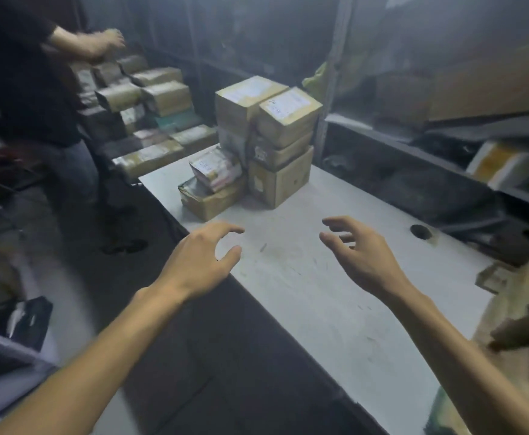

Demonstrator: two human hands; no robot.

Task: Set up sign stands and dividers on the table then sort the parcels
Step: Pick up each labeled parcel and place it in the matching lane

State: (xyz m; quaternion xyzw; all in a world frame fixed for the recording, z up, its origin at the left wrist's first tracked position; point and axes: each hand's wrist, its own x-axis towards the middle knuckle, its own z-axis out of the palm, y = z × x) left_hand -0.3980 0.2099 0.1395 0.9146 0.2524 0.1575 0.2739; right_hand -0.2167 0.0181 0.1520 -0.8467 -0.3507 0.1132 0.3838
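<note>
Both hands hover above the near part of the white table (304, 296), holding nothing: the left hand (200, 255) is over the table's left edge with fingers spread and loosely curved, and the right hand (362, 251) is over the tabletop with fingers apart and relaxed. Neither touches a parcel. The stack of cardboard parcels (275, 142) stands at the far end of the table, ahead of and between the two hands and apart from them, with bare tabletop in between. Against the stack's left side lies a low open box (208, 199) with a labelled wrapped packet (214, 169) resting tilted on top of it; this box is the parcel nearest the left hand. A round cable hole (420, 231) is in the table to the right of the right hand. Beyond the table's far left corner more parcels (153, 95) are piled, and another person (27, 76) in dark clothes stands there with an arm reaching over them. Dark shelving (429, 171) runs along the right side.
</note>
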